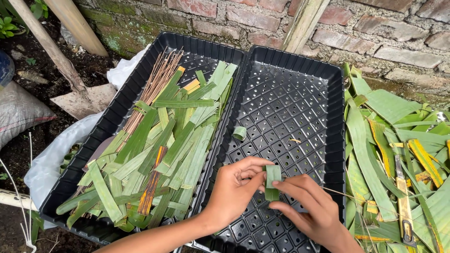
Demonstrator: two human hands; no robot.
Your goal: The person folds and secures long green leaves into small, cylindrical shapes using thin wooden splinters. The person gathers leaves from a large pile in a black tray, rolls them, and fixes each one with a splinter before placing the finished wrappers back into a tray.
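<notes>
Low in the frame's centre, our left hand and right hand pinch a short green leaf strip between fingertips, folding it over the perforated black tray; another rolled piece waits above.

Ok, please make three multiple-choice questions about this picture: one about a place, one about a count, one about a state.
1. Where does the small rolled leaf piece lie?
A. in the right tray
B. in the left tray
C. on the brick wall

2. How many black trays are there?
A. one
B. two
C. four

3. How is the green leaf strip held?
A. by the left hand alone
B. by nobody
C. by the left hand and the right hand

Answers: 1 A, it rests on the perforated bottom there; 2 B, two stand side by side; 3 C, fingers of both hands pinch it.
</notes>
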